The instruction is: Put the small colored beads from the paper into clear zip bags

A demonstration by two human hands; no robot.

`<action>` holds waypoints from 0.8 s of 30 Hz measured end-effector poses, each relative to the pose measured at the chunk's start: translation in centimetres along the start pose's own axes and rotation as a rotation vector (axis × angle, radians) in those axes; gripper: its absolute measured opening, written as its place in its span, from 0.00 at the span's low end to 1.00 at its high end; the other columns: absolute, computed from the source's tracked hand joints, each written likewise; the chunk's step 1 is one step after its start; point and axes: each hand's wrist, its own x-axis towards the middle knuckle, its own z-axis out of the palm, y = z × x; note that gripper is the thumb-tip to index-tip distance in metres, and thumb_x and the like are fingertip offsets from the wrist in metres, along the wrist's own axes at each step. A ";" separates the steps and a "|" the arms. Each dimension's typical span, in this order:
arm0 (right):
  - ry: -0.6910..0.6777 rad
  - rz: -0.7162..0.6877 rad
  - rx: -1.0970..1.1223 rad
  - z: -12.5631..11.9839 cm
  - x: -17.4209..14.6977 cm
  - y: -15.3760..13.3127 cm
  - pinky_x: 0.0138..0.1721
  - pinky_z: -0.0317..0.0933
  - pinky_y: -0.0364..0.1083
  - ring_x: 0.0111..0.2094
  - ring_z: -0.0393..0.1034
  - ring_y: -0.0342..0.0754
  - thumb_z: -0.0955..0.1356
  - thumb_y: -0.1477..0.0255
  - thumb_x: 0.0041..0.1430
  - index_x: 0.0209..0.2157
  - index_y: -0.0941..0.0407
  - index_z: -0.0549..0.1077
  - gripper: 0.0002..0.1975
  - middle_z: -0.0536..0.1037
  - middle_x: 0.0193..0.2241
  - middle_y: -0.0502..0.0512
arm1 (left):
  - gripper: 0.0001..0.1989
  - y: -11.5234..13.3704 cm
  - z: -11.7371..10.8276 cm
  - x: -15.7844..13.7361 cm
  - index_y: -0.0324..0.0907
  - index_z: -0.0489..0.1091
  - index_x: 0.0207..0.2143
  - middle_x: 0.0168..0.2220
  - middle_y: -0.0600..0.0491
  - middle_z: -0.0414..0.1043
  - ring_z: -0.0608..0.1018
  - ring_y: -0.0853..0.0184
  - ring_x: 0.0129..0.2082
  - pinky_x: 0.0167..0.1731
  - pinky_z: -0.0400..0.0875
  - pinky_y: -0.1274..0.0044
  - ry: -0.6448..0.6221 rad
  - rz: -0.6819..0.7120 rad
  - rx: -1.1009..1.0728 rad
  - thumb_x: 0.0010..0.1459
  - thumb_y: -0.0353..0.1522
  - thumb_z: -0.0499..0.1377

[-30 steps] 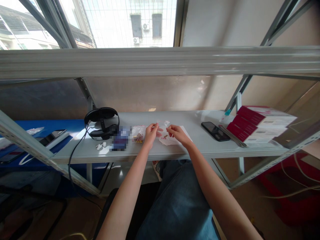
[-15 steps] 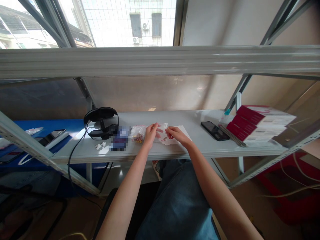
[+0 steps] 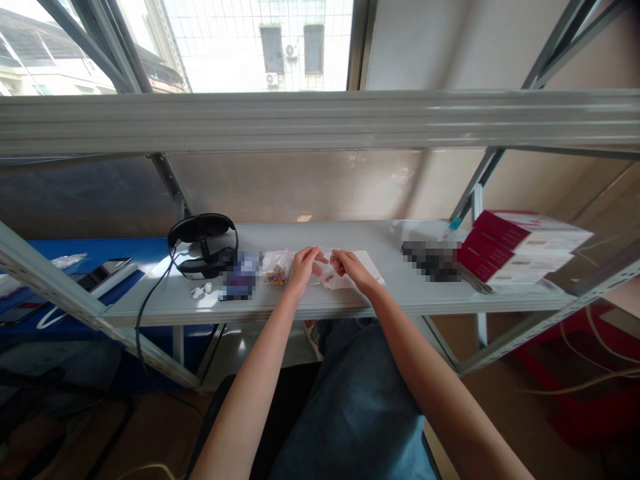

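Above a white sheet of paper (image 3: 370, 265) on the shelf, both hands are held close together, fingertips facing. My left hand (image 3: 305, 263) has thumb and forefinger pinched beside a crumpled clear plastic bag (image 3: 327, 254), and its other fingers are partly extended. What sits in that pinch is too small to name. My right hand (image 3: 349, 264) is curled, thumb against fingers, on something hidden. Small reddish bits show on the paper below. Left of my left hand lies a clear bag of small coloured pieces (image 3: 276, 268).
A black headset (image 3: 204, 250) with a cable and white earbuds (image 3: 201, 291) are at the left. To the right are a blurred dark object (image 3: 433, 261) and stacked red-and-white boxes (image 3: 520, 247). A metal beam (image 3: 320, 121) crosses above the shelf (image 3: 320, 312).
My right hand has shifted slightly left and curled more, close to the fingertips of my left hand. The left hand has hardly moved.
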 end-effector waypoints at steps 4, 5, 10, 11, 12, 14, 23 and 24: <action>0.033 -0.016 -0.017 0.2 0.2 0.2 0.21 0.50 0.42 0.17 0.54 0.41 0.58 0.63 0.53 0.19 0.55 0.63 0.15 0.58 0.13 0.46 | 0.17 0.3 0.1 -0.1 0.39 0.66 0.25 0.23 0.53 0.72 0.68 0.75 0.14 0.16 0.61 0.82 0.017 0.025 0.035 0.52 0.44 0.52; 0.035 -0.021 -0.020 0.2 0.3 0.2 0.22 0.50 0.43 0.18 0.54 0.41 0.58 0.63 0.53 0.18 0.55 0.63 0.14 0.59 0.13 0.46 | 0.16 0.4 0.1 -0.2 0.39 0.66 0.25 0.23 0.54 0.72 0.68 0.76 0.14 0.16 0.60 0.82 0.021 0.033 0.044 0.52 0.44 0.52; 0.037 -0.049 -0.011 0.2 0.4 0.5 0.21 0.49 0.43 0.18 0.53 0.41 0.58 0.64 0.53 0.18 0.55 0.62 0.14 0.58 0.14 0.46 | 0.16 0.6 0.1 -0.3 0.39 0.65 0.25 0.23 0.54 0.71 0.67 0.76 0.14 0.16 0.60 0.82 0.011 0.053 0.054 0.52 0.44 0.52; 0.043 -0.053 -0.007 0.3 0.4 0.5 0.21 0.49 0.42 0.18 0.53 0.41 0.58 0.64 0.53 0.18 0.55 0.62 0.14 0.58 0.14 0.46 | 0.16 0.6 0.1 -0.2 0.39 0.65 0.25 0.23 0.54 0.71 0.67 0.76 0.14 0.16 0.61 0.82 0.010 0.050 0.043 0.52 0.44 0.52; 0.049 -0.054 -0.001 0.3 0.4 0.5 0.21 0.49 0.42 0.18 0.53 0.41 0.58 0.64 0.53 0.18 0.55 0.62 0.14 0.58 0.14 0.46 | 0.16 0.5 0.1 -0.2 0.39 0.65 0.25 0.24 0.54 0.71 0.68 0.75 0.14 0.16 0.61 0.82 0.009 0.044 0.028 0.52 0.44 0.52; 0.050 -0.045 0.011 0.4 0.3 0.3 0.22 0.50 0.42 0.18 0.52 0.41 0.59 0.63 0.53 0.19 0.55 0.62 0.14 0.57 0.14 0.46 | 0.16 0.4 0.2 -0.2 0.39 0.66 0.26 0.24 0.54 0.71 0.68 0.75 0.15 0.16 0.61 0.82 -0.004 0.024 -0.004 0.52 0.44 0.53; -0.011 -0.020 0.104 1.0 -0.1 -0.2 0.21 0.48 0.42 0.19 0.51 0.40 0.60 0.62 0.52 0.19 0.55 0.62 0.14 0.59 0.16 0.46 | 0.14 0.4 0.5 -0.4 0.39 0.65 0.26 0.21 0.57 0.66 0.67 0.75 0.16 0.16 0.61 0.82 -0.111 -0.033 -0.049 0.49 0.42 0.56; -0.027 -0.024 0.113 0.9 -0.1 -0.2 0.22 0.48 0.42 0.19 0.51 0.40 0.60 0.63 0.52 0.19 0.55 0.62 0.13 0.59 0.16 0.46 | 0.13 0.5 0.5 -0.4 0.39 0.65 0.25 0.21 0.57 0.65 0.66 0.75 0.16 0.16 0.61 0.82 -0.113 -0.038 -0.050 0.49 0.42 0.56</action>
